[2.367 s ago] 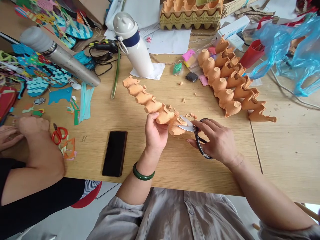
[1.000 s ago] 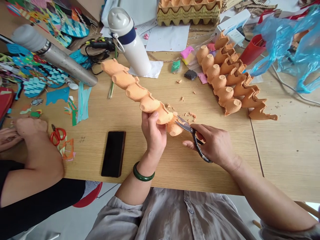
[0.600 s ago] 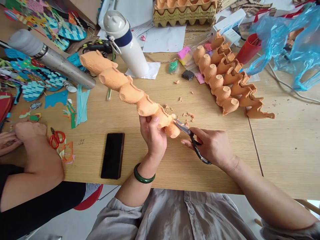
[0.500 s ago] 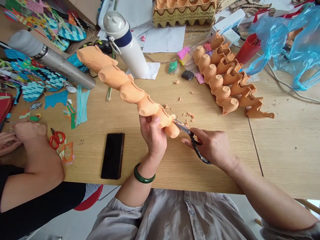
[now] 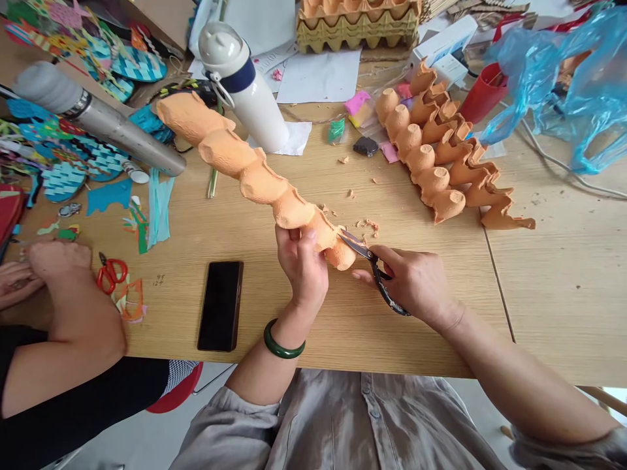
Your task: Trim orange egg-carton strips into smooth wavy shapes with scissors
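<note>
My left hand [image 5: 302, 267] grips the near end of a long orange strip of egg-carton cups [image 5: 245, 170], which rises off the table toward the far left. My right hand [image 5: 416, 281] is closed on black-handled scissors [image 5: 373, 269]; their blades touch the strip's nearest cup. Small orange scraps [image 5: 368, 225] lie on the wooden table [image 5: 392, 333] just beyond the blades.
A black phone [image 5: 220, 305] lies left of my hands. Another cut orange carton piece [image 5: 443, 163] sits at right, with a white bottle [image 5: 242, 85] and a steel flask [image 5: 98, 117] behind. Another person's arm [image 5: 68, 294] rests at left beside red scissors [image 5: 110, 274] and paper cut-outs.
My left hand has lifted and turned the strip, so its far end rose toward the left. The scissors stayed at the nearest cup.
</note>
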Available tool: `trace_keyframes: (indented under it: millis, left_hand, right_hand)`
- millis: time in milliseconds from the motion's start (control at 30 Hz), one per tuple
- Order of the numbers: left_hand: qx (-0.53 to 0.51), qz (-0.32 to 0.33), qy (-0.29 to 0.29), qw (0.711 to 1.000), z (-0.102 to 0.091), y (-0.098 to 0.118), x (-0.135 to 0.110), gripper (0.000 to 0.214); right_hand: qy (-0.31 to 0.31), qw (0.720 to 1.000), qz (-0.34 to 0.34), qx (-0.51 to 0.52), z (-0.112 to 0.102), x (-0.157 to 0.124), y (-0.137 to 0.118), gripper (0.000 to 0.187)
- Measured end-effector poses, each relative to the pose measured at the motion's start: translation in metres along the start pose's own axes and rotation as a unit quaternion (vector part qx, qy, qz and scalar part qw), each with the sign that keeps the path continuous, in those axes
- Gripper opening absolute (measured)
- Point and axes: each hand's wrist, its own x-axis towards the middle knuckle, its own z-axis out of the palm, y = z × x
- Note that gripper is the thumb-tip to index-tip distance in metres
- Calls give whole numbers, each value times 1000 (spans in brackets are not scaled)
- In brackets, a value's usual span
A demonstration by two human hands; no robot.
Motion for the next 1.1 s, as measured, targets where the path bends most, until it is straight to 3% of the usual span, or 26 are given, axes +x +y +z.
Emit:
trace_keyframes:
  millis: [267, 567, 667, 833, 1100]
  left_hand:
    - [-16, -45, 16, 999, 2, 3, 1, 33]
    - [-97, -152, 46, 983, -3, 5, 15, 33]
    - [-116, -166, 49, 978, -3, 7, 16, 33]
    - [-118, -182, 47, 975, -1, 12, 17, 26]
    - [-136, -220, 34, 965, 1, 11, 14, 22]
  right_hand:
    - [-3, 1000, 7, 3, 4, -1, 4, 68]
    - [-41, 980, 128, 147, -20, 8, 16, 63]
    - [-49, 983, 86, 154, -22, 7, 15, 58]
    - [34, 997, -34, 53, -13, 7, 12, 51]
    - [83, 992, -94, 10, -7, 7, 11, 40]
